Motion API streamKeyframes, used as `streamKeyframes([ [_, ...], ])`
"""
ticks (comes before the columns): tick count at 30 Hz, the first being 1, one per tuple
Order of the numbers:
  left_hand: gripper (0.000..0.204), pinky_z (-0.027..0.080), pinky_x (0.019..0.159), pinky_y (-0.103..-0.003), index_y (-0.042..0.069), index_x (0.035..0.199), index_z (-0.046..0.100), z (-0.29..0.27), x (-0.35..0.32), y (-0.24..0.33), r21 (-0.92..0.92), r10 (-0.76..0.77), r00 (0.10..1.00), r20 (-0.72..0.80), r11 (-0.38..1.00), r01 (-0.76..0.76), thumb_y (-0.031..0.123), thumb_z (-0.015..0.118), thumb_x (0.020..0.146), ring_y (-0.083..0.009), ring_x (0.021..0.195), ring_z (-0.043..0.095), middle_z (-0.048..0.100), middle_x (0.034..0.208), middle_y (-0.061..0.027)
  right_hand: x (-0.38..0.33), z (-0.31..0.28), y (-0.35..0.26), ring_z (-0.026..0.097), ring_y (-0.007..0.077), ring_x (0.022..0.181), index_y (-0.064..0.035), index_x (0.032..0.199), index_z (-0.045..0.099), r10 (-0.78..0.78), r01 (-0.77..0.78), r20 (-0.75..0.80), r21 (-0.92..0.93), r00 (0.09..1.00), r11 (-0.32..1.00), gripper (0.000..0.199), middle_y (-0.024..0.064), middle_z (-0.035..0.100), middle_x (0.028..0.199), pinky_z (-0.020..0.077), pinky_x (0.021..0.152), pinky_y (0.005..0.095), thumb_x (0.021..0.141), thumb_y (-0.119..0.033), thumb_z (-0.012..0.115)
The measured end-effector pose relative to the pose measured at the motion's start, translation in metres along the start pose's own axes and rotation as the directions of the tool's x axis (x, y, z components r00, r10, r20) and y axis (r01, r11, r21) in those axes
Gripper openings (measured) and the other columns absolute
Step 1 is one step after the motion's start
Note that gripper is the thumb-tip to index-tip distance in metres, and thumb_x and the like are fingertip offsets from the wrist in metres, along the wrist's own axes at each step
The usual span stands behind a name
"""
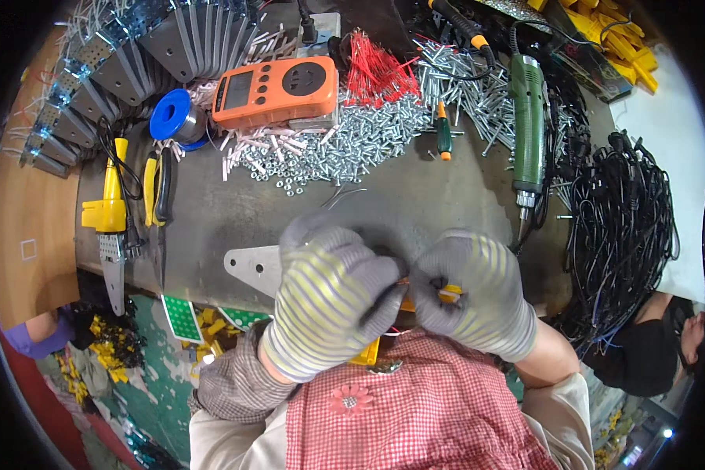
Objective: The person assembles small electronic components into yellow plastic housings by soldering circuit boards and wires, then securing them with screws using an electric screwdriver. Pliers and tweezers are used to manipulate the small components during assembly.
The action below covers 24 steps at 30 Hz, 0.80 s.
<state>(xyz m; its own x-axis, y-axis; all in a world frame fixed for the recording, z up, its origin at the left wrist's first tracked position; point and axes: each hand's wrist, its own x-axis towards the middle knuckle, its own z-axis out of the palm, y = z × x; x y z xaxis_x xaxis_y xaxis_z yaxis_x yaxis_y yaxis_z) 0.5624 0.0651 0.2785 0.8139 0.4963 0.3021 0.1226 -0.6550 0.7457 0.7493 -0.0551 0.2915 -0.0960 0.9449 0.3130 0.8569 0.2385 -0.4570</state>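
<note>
In front of my apron, both hands work close together in grey striped gloves. My left hand (pixel 329 294) is closed, fingers bent inward over a yellow plastic part (pixel 449 294) that shows in pieces between the gloves. My right hand (pixel 478 286) pinches at the same part with thumb and fingers. More yellow plastic (pixel 366 355) shows below my left hand; whether it is one piece with the part is hidden. From behind my left hand a flat grey metal plate (pixel 247 262) with holes sticks out to the left.
Beyond lie piled screws (pixel 360 141), red-sleeved pieces (pixel 376 70), an orange meter (pixel 276 90), solder spool (pixel 178 117) and small screwdriver (pixel 443 133). A yellow-handled tool (pixel 113 204) and pliers (pixel 158 192) lie left; a green electric screwdriver (pixel 529 125) and black cables (pixel 623 235) right.
</note>
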Motion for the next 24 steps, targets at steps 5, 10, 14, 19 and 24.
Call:
streamKeyframes([
  [5, 0.018, 0.051, 0.067, -0.047, 0.009, 0.079, 0.067, 0.004, -0.001, -0.001, 0.145, 0.149, 0.989, -0.019, 0.979, -0.145, 0.015, 0.078, 0.065, -0.0317, 0.079, 0.067, 0.064, 0.077, -0.0064, 0.004, -0.002, 0.004, 0.068, 0.0261, 0.077, -0.0115, 0.084, 0.067, -0.008, 0.002, 0.074, 0.084, 0.997, 0.997, 0.02, 0.0042, 0.067, 0.082, 0.0518, 0.062, 0.0449, 0.078, -0.024, 0.082],
  [10, 0.021, 0.051, 0.081, -0.048, 0.009, 0.091, 0.069, -0.024, 0.009, -0.017, 0.055, 0.022, 0.999, -0.031, 0.998, -0.02, 0.023, 0.083, 0.084, -0.0333, 0.087, 0.067, 0.067, 0.087, -0.0088, -0.006, -0.024, 0.046, 0.07, 0.0249, 0.088, -0.0101, 0.103, 0.078, 0.052, -0.057, 0.046, 0.13, 0.998, 0.99, 0.023, 0.0043, 0.072, 0.094, 0.0559, 0.079, 0.0362, 0.084, -0.022, 0.082],
  [14, 0.019, 0.048, 0.088, -0.044, 0.01, 0.093, 0.071, -0.03, 0.018, -0.046, 0.484, -0.123, 0.984, -0.128, 0.858, 0.17, 0.02, 0.084, 0.084, -0.0298, 0.091, 0.067, 0.069, 0.09, -0.0064, 0.069, -0.057, 0.121, 0.074, 0.0172, 0.098, -0.0128, 0.13, 0.077, 0.095, -0.222, -0.485, -0.213, 0.87, 0.951, 0.037, 0.0125, 0.079, 0.109, 0.0562, 0.091, 0.0305, 0.096, -0.001, 0.069],
  [19, 0.011, 0.046, 0.091, -0.049, 0.013, 0.091, 0.073, -0.023, 0.021, -0.05, 0.611, -0.111, 0.992, -0.066, 0.781, 0.128, 0.018, 0.082, 0.085, -0.0306, 0.096, 0.069, 0.071, 0.092, -0.0062, 0.13, -0.064, 0.185, 0.075, 0.0224, 0.09, -0.0168, 0.131, 0.079, -0.246, 0.148, -0.308, -0.309, 0.919, 0.939, 0.028, 0.0098, 0.079, 0.11, 0.0591, 0.083, 0.0303, 0.107, -0.014, 0.065],
  [24, 0.016, 0.043, 0.103, -0.048, 0.011, 0.098, 0.071, -0.026, 0.005, -0.034, 0.549, 0.112, 0.972, -0.206, 0.836, 0.02, 0.013, 0.08, 0.085, -0.0313, 0.099, 0.067, 0.07, 0.097, -0.0065, 0.158, -0.049, 0.184, 0.074, 0.0162, 0.094, -0.0055, 0.11, 0.08, 0.706, -0.425, 0.051, 0.828, 0.706, 0.365, 0.016, 0.0056, 0.079, 0.103, 0.0575, 0.078, 0.0259, 0.094, -0.006, 0.081],
])
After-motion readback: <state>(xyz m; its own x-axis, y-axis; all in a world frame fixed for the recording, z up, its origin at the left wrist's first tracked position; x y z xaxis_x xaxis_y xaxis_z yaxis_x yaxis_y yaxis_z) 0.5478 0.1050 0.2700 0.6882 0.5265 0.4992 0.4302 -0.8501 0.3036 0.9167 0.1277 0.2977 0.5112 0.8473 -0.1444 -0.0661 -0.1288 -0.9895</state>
